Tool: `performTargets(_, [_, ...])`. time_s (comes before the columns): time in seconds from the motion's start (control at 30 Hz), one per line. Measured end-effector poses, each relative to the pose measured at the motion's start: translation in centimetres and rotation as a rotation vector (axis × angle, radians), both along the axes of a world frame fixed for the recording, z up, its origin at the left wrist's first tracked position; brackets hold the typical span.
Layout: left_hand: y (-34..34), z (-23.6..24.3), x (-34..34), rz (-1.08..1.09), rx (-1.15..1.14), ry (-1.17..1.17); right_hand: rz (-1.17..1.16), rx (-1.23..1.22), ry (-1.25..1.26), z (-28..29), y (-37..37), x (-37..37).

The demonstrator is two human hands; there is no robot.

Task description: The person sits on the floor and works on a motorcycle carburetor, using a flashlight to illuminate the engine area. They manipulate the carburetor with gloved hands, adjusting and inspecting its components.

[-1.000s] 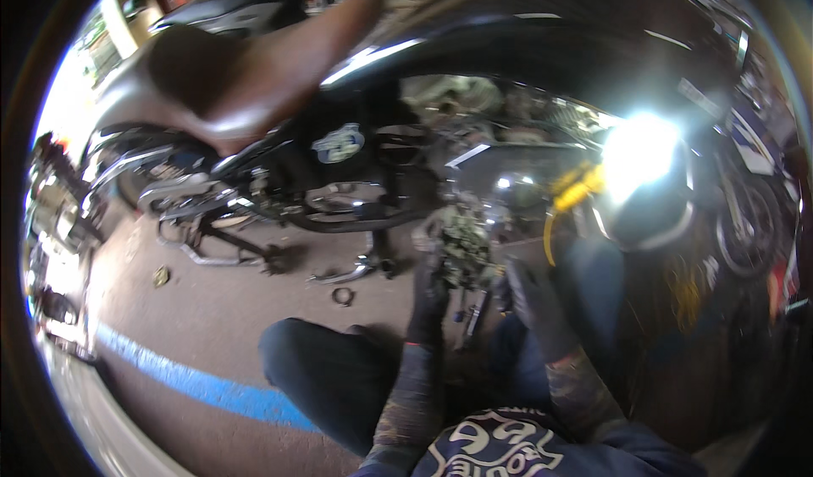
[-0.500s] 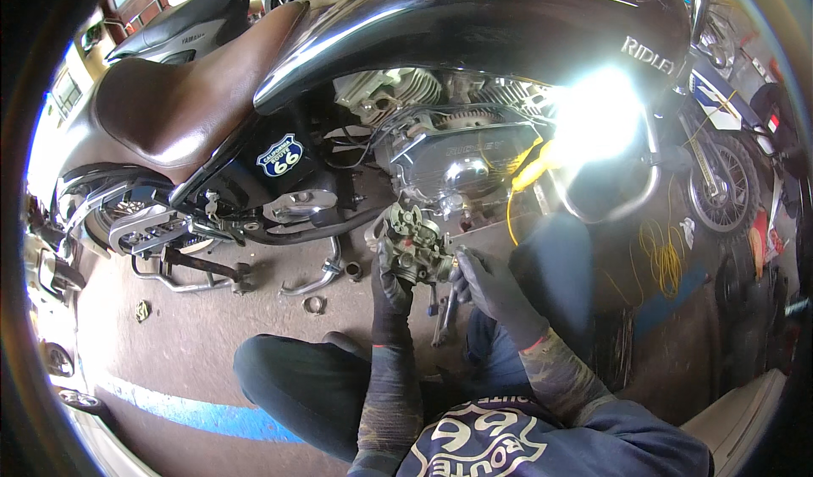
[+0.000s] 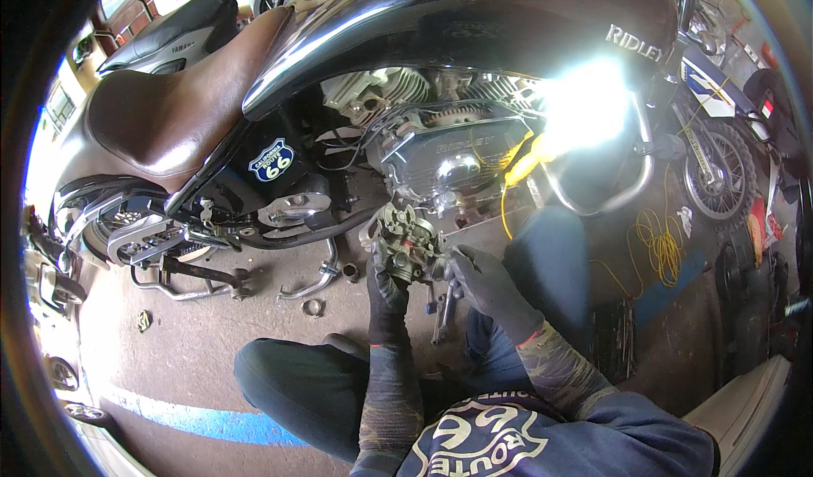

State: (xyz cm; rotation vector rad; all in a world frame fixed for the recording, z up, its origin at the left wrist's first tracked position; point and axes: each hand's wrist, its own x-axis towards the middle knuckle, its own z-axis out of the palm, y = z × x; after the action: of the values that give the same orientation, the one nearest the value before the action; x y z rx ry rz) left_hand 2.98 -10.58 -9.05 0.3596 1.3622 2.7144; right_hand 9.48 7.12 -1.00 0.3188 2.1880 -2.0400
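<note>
A metal carburetor (image 3: 405,230) is held up over the floor in front of the motorcycle engine (image 3: 461,159). My left hand (image 3: 387,281), in a dark glove, is closed around its left and lower side. At the carburetor's right end, my gloved right hand (image 3: 484,281) has its fingers bent together against the side. Whatever those fingertips pinch there is hidden. Below the carburetor, between my knees, long-handled metal tools (image 3: 442,320) lie on the floor.
The black motorcycle with a brown seat (image 3: 161,117) stands across the view. A glaring work lamp (image 3: 584,109) with a yellow handle hangs at the engine's right. Its yellow cord (image 3: 659,248) lies coiled on the floor. A metal ring clamp (image 3: 313,308) lies left of my hands.
The view has shifted slightly. My right fingers have moved a little against the carburetor's right end, and the small orange-gold spot seen there before no longer shows. My left hand keeps its grip.
</note>
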Motion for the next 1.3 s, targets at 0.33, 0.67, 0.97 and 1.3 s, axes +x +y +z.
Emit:
performTargets(0.33, [0.1,0.4,0.1,0.014,-0.05,0.043,0.051,0.278,0.072,1.2,0.1,0.2])
performTargets(0.67, [0.4,0.8,0.5,0.035,0.109,-0.03,-0.032,0.143,0.197,0.1,-0.5,0.4])
performTargets(0.97, [0.2,0.4,0.4,0.04,-0.074,0.068,-0.079,0.533,0.454,1.0,-0.8,0.6])
performTargets(1.3, [0.4,0.9,0.7,-0.136,0.332,-0.079,-0.106,-0.406,-0.035,0.2,0.1,0.4])
